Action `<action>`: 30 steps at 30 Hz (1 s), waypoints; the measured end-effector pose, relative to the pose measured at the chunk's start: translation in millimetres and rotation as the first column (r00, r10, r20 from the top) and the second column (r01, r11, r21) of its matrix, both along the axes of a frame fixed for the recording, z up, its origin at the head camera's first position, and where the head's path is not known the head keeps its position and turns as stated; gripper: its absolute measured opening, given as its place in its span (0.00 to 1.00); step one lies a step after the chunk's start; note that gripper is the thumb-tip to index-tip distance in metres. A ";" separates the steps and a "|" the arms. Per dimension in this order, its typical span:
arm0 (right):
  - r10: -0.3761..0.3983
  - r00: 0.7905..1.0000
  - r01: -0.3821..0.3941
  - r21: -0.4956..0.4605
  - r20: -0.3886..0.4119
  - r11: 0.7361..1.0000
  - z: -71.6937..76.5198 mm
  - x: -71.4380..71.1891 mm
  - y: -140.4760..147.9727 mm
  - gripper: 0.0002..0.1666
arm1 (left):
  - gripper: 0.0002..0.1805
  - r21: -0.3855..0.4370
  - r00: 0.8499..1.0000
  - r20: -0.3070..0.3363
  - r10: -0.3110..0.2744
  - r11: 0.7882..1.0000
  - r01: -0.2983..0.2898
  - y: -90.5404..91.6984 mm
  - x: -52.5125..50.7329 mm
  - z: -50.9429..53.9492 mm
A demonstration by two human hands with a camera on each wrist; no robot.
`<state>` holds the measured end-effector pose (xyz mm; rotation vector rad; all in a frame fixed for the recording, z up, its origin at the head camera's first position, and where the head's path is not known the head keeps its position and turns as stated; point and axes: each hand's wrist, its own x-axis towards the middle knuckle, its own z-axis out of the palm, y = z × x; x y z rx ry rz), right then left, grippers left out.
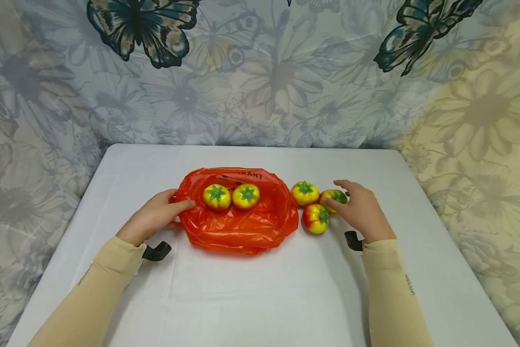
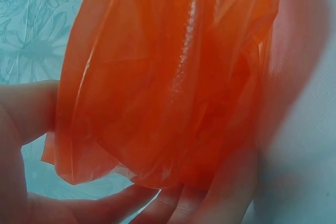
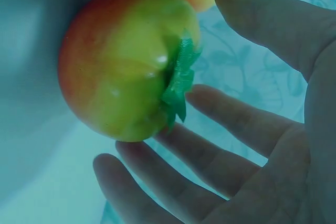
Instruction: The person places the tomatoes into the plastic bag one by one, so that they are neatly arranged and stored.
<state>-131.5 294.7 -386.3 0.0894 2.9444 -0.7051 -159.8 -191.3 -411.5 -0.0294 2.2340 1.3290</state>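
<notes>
In the head view, my left hand (image 1: 149,218) pinches the left rim of the red bag (image 1: 238,236), mid-frame. Right of centre, my right hand's (image 1: 365,212) fingers stand apart, the rightmost fruit (image 1: 335,194) between thumb and fingertips; contact I can't tell.

From the head we look forward and down, well back, over the white table (image 1: 260,299); from each wrist we look in close, the left sharing with the head view its mid-frame red bag (image 1: 242,229), the right its fruits (image 1: 315,215) right of centre
</notes>
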 end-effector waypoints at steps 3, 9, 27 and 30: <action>-0.006 1.000 0.006 -0.005 0.017 1.000 -1.9 0.5 0.9 0.45 | 0.42 0.012 1.000 -0.001 -0.001 1.000 0.001 0.0 -0.2 -2.2; -0.020 0.999 0.021 -0.005 0.035 1.000 -6.1 -0.1 1.7 0.44 | 0.42 0.026 1.000 -0.003 0.006 1.000 -0.006 -1.1 0.6 -4.3; -0.045 0.999 0.045 -0.010 -0.019 0.999 -7.6 0.2 9.8 0.41 | 0.42 0.006 1.000 -0.006 0.008 1.000 -0.008 0.1 -1.8 -4.2; -0.058 0.997 0.057 -0.017 -0.047 0.998 -0.5 1.4 9.0 0.41 | 0.41 0.008 1.000 -0.005 0.010 1.000 -0.010 0.1 -2.3 -4.2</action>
